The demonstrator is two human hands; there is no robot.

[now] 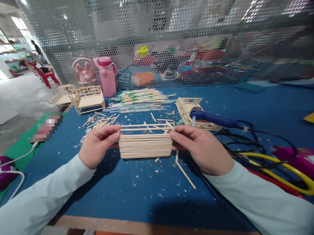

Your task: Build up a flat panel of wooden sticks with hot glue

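Observation:
Between my two hands, above the blue table top, is a small stick-built model piece (146, 146), a panel of pale round sticks laid side by side with a raised rail along its far edge. My left hand (99, 143) pinches its left end between thumb and fingers. At the right end, my right hand (197, 145) grips it the same way. The undersides of both hands' fingers are partly hidden. A bent loose stick (185, 174) lies on the table below my right hand. Short stick offcuts (100, 121) are scattered beyond my left hand.
A blue glue gun (215, 118) rests against another stick model (186, 107) at the right, its black cable looping nearby. Wrapped sticks (140, 97) lie at the back beside a pink bottle (107, 78). Finished-looking small stick furniture (89, 100) stands back left. A perforated metal screen (155, 33) closes the far side.

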